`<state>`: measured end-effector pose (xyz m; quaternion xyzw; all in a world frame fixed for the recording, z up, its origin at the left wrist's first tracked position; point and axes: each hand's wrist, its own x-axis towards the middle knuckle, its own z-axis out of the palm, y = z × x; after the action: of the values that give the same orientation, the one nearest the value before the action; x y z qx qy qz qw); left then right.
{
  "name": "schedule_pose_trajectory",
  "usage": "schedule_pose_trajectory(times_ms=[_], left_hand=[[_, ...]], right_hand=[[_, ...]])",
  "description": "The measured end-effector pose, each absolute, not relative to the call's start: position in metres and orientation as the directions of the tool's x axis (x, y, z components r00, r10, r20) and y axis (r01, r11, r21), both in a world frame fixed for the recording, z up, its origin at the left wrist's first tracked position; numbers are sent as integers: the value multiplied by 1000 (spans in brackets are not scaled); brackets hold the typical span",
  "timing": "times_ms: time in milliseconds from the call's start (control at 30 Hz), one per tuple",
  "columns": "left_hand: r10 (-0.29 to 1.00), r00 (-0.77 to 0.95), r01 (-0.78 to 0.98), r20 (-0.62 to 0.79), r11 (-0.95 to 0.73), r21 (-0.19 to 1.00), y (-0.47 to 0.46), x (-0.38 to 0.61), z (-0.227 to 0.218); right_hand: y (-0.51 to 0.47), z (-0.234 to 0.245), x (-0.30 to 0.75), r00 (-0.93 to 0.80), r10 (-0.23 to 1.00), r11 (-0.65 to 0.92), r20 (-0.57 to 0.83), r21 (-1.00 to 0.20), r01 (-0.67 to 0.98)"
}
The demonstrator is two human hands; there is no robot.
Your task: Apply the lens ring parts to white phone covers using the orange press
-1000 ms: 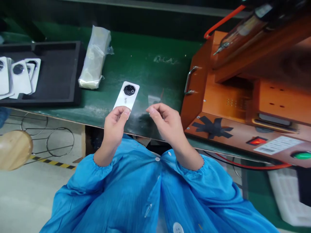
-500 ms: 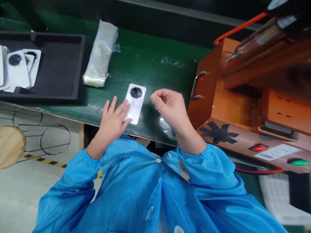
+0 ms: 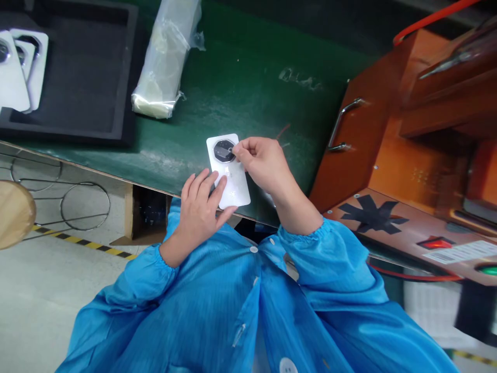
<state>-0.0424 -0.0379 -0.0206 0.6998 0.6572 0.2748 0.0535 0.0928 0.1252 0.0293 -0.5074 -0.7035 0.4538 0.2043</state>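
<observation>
A white phone back cover lies on the green bench top, its dark camera window towards the far end. My left hand rests along the cover's left side with the fingers spread, the tips touching its surface. At the upper right corner of the cover, my right hand has thumb and forefinger pinched together by the edge of the camera window. Whatever is between those fingertips is too small to make out.
To the left, a black tray holds several white phone back covers. A clear plastic-wrapped bundle lies beyond my left hand. An orange machine with a metal handle stands at the right. A wooden stool is below the bench's left edge.
My right hand has come left from beside the cover to its camera window, still pinched. The cover is turned slightly, and my left hand still lies on it. The view has shifted too.
</observation>
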Motion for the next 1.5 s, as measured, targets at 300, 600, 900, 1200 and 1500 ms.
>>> schedule_pose_trajectory(times_ms=[300,600,900,1200,1500], left_hand=[[935,-27,894,352,-135,427,-39,-41,-21],[957,-29,882,288,-111,458,-39,-43,-19],[933,-15,898,360,-146,415,-39,-43,-20],[923,-11,911,384,-149,385,-38,-44,-21],[919,-7,918,393,-150,368,-39,-50,-20]], right_hand=[[127,27,91,-402,902,139,-156,-778,613],[127,27,90,-384,917,188,-112,-727,661],[125,24,83,-329,941,200,-86,-642,740],[123,35,72,-348,927,260,-142,-428,866],[96,58,92,-497,866,453,-49,-343,823]])
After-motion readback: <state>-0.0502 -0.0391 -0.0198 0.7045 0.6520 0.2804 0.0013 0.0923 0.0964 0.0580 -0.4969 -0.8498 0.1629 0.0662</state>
